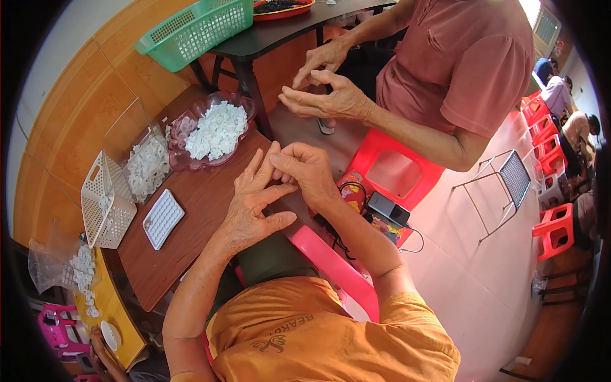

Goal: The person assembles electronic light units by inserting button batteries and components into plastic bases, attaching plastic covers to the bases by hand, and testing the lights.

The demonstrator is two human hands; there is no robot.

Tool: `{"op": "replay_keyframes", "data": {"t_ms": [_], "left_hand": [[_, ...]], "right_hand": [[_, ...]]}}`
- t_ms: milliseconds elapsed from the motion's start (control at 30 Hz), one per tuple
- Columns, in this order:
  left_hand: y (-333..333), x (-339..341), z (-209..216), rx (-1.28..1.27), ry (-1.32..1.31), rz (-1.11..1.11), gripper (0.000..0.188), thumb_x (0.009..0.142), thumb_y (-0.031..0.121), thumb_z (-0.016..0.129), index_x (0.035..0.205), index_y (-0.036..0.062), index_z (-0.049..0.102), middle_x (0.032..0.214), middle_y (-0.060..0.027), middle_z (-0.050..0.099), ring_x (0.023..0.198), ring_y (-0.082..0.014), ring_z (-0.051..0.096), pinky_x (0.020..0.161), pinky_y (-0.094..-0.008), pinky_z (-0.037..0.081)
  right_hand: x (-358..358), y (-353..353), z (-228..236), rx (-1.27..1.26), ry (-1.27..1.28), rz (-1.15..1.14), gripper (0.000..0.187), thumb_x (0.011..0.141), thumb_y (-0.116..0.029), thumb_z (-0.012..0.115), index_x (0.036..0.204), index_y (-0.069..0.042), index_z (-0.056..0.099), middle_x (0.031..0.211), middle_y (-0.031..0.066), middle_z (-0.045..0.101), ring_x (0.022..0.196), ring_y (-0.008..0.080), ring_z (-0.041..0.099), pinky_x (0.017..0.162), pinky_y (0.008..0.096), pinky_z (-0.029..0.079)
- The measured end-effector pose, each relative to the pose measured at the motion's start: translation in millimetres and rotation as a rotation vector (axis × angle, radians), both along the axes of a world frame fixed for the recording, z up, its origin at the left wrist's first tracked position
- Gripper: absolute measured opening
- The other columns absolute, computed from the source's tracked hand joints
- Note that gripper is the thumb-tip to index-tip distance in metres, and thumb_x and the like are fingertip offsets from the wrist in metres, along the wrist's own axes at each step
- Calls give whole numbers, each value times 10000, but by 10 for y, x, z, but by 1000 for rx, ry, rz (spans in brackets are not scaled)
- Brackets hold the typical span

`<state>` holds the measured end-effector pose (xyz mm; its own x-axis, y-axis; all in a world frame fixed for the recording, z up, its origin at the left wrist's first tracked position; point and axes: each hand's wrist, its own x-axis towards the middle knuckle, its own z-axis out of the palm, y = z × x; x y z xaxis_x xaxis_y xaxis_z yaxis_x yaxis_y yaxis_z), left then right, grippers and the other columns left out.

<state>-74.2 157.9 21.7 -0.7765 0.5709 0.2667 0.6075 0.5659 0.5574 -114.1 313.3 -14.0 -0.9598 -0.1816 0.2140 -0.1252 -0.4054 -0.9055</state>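
In front of me, over the edge of the brown table (153, 274), my two hands meet. My left hand (251, 204) is open, its fingers stretched out and the thumb apart. At its fingertips, my right hand (309, 175) is closed in a pinch; anything between those fingers is too small or hidden to make out. Nearest on the table lies a white rectangular tray (163, 219) with rows of small raised squares. Beyond it stands a reddish glass bowl (251, 108) with scalloped edges, heaped with small white pieces (219, 130).
Left of the bowl are a clear container of translucent pieces (146, 165) and a beige perforated basket (95, 204). A green basket (203, 32) sits on a dark table. Opposite, a person in a red shirt (458, 70) holds both hands together beside a red stool (398, 169).
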Motion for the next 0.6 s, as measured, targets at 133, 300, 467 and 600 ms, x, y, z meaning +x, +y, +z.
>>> {"op": "replay_keyframes", "data": {"t_ms": [133, 300, 467, 600], "left_hand": [[35, -18, 3, 43, -3, -2, 480, 683, 347, 727, 1107, 131, 661, 1523, -118, 152, 1375, -397, 153, 1059, -527, 167], [41, -28, -40, 31, 0, -17, 483, 700, 385, 716, 1106, 130, 661, 1522, -118, 156, 1372, -402, 157, 1058, -528, 168], [23, 4, -15, 32, -10, 4, 488, 693, 357, 725, 1125, 141, 653, 1522, -115, 155, 1371, -404, 158, 1059, -531, 168], [-55, 35, -29, 84, -38, 2, 484, 704, 310, 725, 1149, 141, 640, 1507, -123, 205, 1366, -388, 188, 1067, -514, 173]], "right_hand": [[-27, 36, -23, -6, 12, -16, 230, 862, -222, 617, 728, -36, 602, 675, 4, 585, 586, 40, 486, 522, 171, 371], [-39, 88, -36, 60, 49, -17, 223, 865, -215, 610, 736, -33, 600, 675, 5, 580, 592, 40, 488, 528, 170, 374], [14, 31, -9, 6, 30, 17, 191, 865, -187, 588, 770, -22, 611, 708, 19, 598, 626, 46, 506, 560, 175, 392], [-3, 26, -105, 7, 14, 69, 157, 847, -157, 594, 790, -13, 621, 728, 27, 611, 635, 57, 516, 581, 184, 402]]}}
